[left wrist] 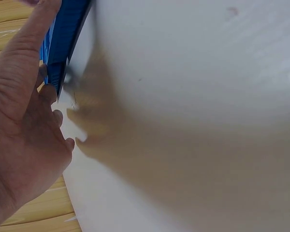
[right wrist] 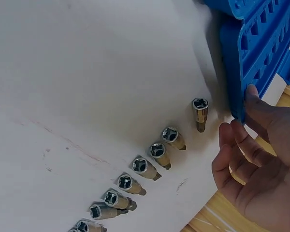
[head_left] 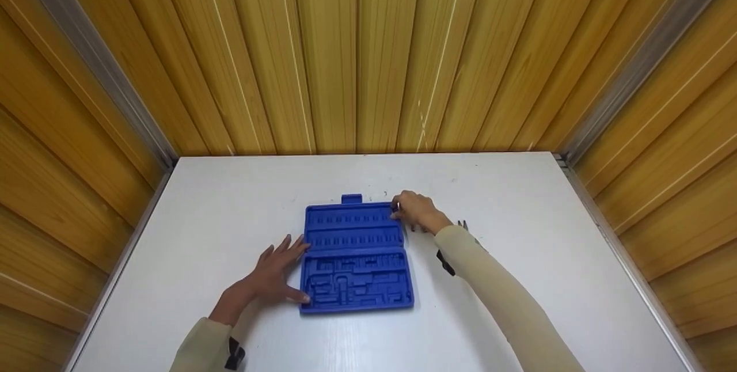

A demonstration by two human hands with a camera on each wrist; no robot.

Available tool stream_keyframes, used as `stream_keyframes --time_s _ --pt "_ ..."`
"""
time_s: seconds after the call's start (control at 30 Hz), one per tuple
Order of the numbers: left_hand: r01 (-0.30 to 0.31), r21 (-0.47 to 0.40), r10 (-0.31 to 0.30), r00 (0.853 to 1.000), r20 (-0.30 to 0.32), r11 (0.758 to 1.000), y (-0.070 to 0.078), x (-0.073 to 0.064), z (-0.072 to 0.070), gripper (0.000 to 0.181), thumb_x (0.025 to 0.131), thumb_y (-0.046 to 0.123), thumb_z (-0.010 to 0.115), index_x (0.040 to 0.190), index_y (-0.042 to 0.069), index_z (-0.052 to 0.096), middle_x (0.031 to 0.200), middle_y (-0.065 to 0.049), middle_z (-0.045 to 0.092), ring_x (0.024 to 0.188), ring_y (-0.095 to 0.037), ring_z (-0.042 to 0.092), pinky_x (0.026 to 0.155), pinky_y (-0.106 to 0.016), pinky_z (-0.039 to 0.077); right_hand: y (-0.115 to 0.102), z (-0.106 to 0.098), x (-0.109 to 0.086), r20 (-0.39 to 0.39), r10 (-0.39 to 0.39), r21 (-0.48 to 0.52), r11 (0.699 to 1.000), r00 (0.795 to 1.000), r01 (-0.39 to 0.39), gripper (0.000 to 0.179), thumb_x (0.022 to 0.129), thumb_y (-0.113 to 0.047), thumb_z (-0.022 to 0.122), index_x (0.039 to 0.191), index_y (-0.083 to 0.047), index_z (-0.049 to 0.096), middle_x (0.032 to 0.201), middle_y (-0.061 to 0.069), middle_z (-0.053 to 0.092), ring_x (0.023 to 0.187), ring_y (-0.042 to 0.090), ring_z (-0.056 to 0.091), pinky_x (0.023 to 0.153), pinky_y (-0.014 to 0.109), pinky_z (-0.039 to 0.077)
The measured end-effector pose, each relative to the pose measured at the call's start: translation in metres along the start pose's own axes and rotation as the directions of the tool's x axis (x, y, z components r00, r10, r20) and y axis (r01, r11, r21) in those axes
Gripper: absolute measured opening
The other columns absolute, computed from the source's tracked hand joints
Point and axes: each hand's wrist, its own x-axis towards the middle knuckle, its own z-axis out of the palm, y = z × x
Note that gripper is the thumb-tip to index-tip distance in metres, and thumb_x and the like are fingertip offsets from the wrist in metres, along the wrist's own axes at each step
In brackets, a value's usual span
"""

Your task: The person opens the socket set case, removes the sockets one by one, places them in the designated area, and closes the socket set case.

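Observation:
A blue plastic tool case (head_left: 357,254) lies unfolded on the white table, with empty molded slots in both halves and a latch tab at its far edge. My left hand (head_left: 272,274) is spread along the case's left side, thumb at the near-left corner and fingertips by the hinge line. At the far-right corner, my right hand (head_left: 417,209) pinches the rim, its thumb over the edge in the right wrist view. Beside that hand, several metal bit sockets (right wrist: 158,152) lie in a slanting row, one of them (right wrist: 200,113) standing apart, nearer the case.
The white table (head_left: 242,199) runs back to a wood-patterned panel wall (head_left: 357,61). Similar panels close in on both sides. Reddish scuff marks (right wrist: 82,150) show on the tabletop. My right forearm hides most of the sockets in the head view.

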Motion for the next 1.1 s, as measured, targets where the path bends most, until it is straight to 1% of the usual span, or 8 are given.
stream_keyframes --time_s 0.2,0.3,0.43,0.57,0.73,0.8,0.97,1.1 --pt "-0.002 -0.007 0.002 1.0 0.006 1.0 0.001 0.001 0.001 0.122 0.067 0.052 0.092 0.162 0.01 0.028 0.172 -0.015 0.017 0.159 -0.046 0.003 0.123 -0.072 0.004 0.007 0.001 0.0 0.024 0.03 0.159 0.987 0.999 -0.033 0.034 0.096 -0.02 0.072 0.126 -0.004 0.065 0.115 0.016 0.068 0.101 0.028 0.065 0.095 0.05 0.054" --pt "-0.008 -0.014 0.008 1.0 0.007 1.0 0.001 0.001 0.001 0.122 0.067 0.052 0.092 0.161 0.009 0.029 0.171 -0.016 0.017 0.158 -0.047 0.003 0.122 -0.072 0.004 0.011 0.0 -0.001 0.015 0.002 0.214 0.977 1.0 -0.005 0.034 0.096 -0.017 0.072 0.124 -0.001 0.064 0.112 0.019 0.069 0.1 0.03 0.066 0.094 0.049 0.054" --pt "-0.011 -0.014 0.011 1.0 0.015 1.0 0.001 0.001 0.002 0.123 0.067 0.055 0.092 0.161 0.009 0.029 0.171 -0.016 0.017 0.159 -0.046 0.003 0.122 -0.073 0.004 0.013 0.003 -0.004 -0.035 -0.045 0.263 0.963 0.998 0.053 0.031 0.094 -0.012 0.074 0.12 0.0 0.062 0.106 0.02 0.068 0.092 0.03 0.064 0.085 0.047 0.054" --pt "0.0 0.003 0.0 1.0 0.013 1.0 0.001 0.002 0.002 0.123 0.066 0.056 0.091 0.162 0.01 0.028 0.172 -0.015 0.017 0.159 -0.045 0.003 0.122 -0.072 0.004 0.013 0.006 -0.004 -0.08 -0.056 0.283 0.956 0.995 0.077 0.028 0.092 -0.009 0.075 0.116 -0.002 0.062 0.107 0.019 0.068 0.091 0.029 0.063 0.083 0.046 0.053" --pt "0.015 0.013 -0.015 1.0 0.013 1.0 0.003 0.001 0.0 0.123 0.067 0.054 0.092 0.162 0.01 0.028 0.172 -0.014 0.016 0.159 -0.045 0.003 0.123 -0.071 0.004 0.009 0.008 -0.005 -0.091 0.02 0.269 0.963 0.996 0.006 0.023 0.091 -0.014 0.077 0.11 -0.002 0.071 0.108 0.015 0.069 0.093 0.025 0.063 0.087 0.046 0.053" --pt "0.022 0.01 -0.023 1.0 0.02 1.0 0.004 0.0 0.0 0.123 0.067 0.054 0.092 0.162 0.01 0.028 0.172 -0.014 0.016 0.159 -0.044 0.003 0.124 -0.071 0.004 0.009 0.009 -0.005 -0.091 0.025 0.268 0.963 0.996 0.0 0.02 0.091 -0.015 0.077 0.105 -0.001 0.072 0.107 0.015 0.069 0.092 0.025 0.063 0.086 0.046 0.053" --pt "0.033 0.001 -0.033 0.999 0.024 0.999 0.004 -0.001 -0.002 0.123 0.067 0.053 0.092 0.162 0.011 0.027 0.172 -0.013 0.015 0.16 -0.043 0.002 0.124 -0.069 0.002 0.01 0.01 -0.005 -0.087 -0.069 0.253 0.963 0.994 0.089 0.019 0.095 -0.011 0.072 0.104 0.004 0.068 0.106 0.021 0.067 0.096 0.031 0.063 0.088 0.049 0.053" --pt "0.024 0.005 -0.024 0.999 0.025 1.0 0.004 -0.001 -0.003 0.124 0.067 0.053 0.092 0.162 0.01 0.026 0.172 -0.014 0.015 0.159 -0.044 0.002 0.124 -0.069 0.002 0.011 0.011 -0.006 -0.08 -0.083 0.21 0.973 0.993 0.098 0.02 0.097 -0.014 0.069 0.109 0.002 0.067 0.106 0.02 0.066 0.099 0.033 0.063 0.092 0.052 0.052"
